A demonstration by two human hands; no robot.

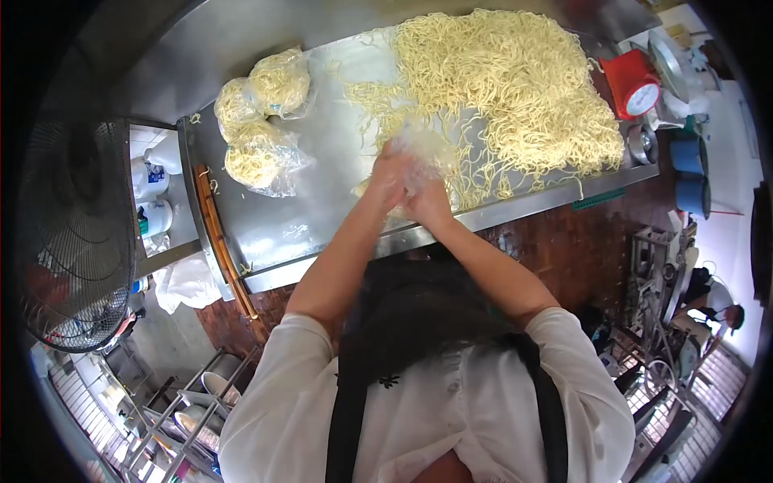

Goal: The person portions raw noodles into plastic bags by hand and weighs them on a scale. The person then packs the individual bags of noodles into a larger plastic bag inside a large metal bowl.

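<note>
Close together over the front of the steel table, my left hand [390, 177] and my right hand [430, 200] are closed on a clear plastic bag [422, 150]. The bag's upper part is crumpled and blurred; how much it holds is hard to make out. Just beyond it, loose noodles [378, 97] lie thinly scattered. A large heap of pale yellow noodles [507, 80] spreads to the right of my hands. On the left sit several clear bags filled with noodles [278, 80], bunched against each other.
A red scale [632, 84] and a small metal bowl [642, 143] stand at the table's right end. Bamboo poles [216, 229] lie along the left edge. A large fan [76, 233] stands at far left. Another person [717, 302] is in the background at right.
</note>
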